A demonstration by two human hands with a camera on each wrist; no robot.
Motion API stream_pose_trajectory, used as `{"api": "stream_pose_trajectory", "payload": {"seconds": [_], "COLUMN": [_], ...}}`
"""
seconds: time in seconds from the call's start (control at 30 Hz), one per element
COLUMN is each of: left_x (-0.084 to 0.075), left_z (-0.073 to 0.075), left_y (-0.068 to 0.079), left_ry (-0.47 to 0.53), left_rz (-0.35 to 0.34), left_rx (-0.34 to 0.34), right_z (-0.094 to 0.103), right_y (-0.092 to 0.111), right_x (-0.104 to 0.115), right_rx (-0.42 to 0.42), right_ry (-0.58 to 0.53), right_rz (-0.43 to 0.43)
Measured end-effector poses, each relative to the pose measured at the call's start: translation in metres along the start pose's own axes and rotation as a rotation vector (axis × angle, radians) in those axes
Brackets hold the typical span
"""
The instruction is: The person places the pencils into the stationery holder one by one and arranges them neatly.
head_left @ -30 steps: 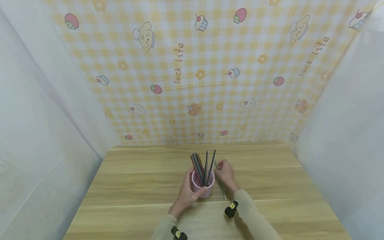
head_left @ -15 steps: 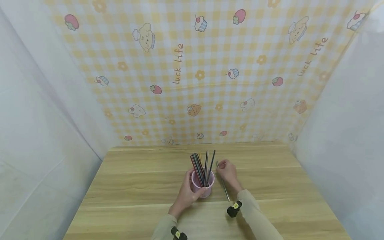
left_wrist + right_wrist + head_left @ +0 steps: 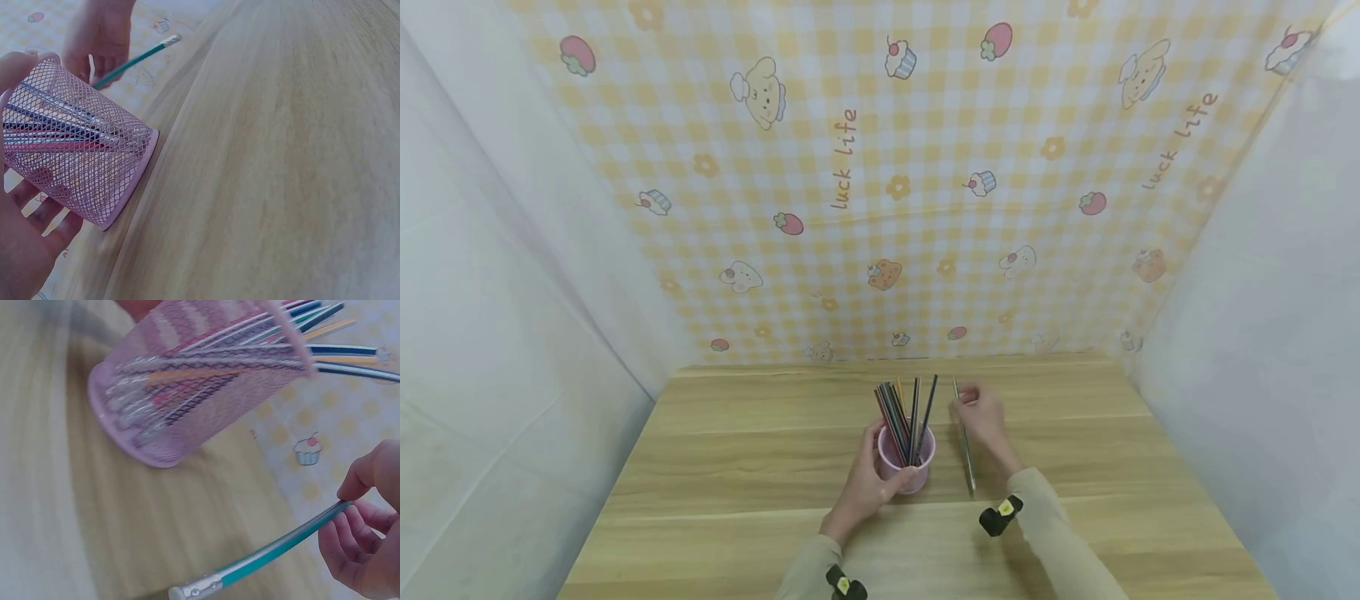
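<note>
A pink mesh pencil cup stands upright on the table with several pencils leaning in it. My left hand grips the cup around its left and near side, thumb at the front. To the right of the cup, my right hand pinches a green pencil near its upper end, between thumb and fingers. Its white eraser end points down toward me, apart from the cup. In the left wrist view the pencil's eraser end shows beyond the cup's mesh wall.
The wood-grain table spreads around both hands. A yellow checked cloth with cartoon prints hangs at the table's back edge. White sheets hang at both sides. A black camera sits on each wrist.
My right hand has moved right and slightly away from me with the green pencil, widening its distance from the cup. My left hand and the cup stay in place.
</note>
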State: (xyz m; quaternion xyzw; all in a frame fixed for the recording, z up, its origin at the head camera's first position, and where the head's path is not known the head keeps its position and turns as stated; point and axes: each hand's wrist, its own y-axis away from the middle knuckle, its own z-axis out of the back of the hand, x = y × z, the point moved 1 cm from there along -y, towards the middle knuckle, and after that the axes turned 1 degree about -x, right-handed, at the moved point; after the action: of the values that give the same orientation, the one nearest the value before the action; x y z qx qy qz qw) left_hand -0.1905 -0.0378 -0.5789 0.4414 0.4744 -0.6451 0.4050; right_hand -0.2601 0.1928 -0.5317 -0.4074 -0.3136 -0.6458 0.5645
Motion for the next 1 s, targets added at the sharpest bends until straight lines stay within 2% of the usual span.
{"api": "stream_pose_trajectory", "payload": {"seconds": [0.33, 0.67, 0.87, 1.0], "left_x": [0.002, 0.001, -0.001, -0.002], "left_z": [0.004, 0.003, 0.003, 0.003], "left_y": [0.001, 0.002, 0.003, 0.003], "left_ry": [-0.003, -0.004, -0.003, 0.001], "left_rz": [0.005, 0.0, 0.003, 0.014], "left_rx": [0.022, 0.031, 0.032, 0.033], "right_z": [0.026, 0.039, 0.047, 0.053], "right_y": [-0.004, -0.005, 0.0, 0.004], "right_x": [0.032, 0.062, 0.082, 0.095], "right_rx": [-0.001, -0.042, -0.053, -0.075], "right_ry": [-0.018, -0.04, -0.083, -0.155], "right_rz": [0.051, 0.136, 0.137, 0.162]}}
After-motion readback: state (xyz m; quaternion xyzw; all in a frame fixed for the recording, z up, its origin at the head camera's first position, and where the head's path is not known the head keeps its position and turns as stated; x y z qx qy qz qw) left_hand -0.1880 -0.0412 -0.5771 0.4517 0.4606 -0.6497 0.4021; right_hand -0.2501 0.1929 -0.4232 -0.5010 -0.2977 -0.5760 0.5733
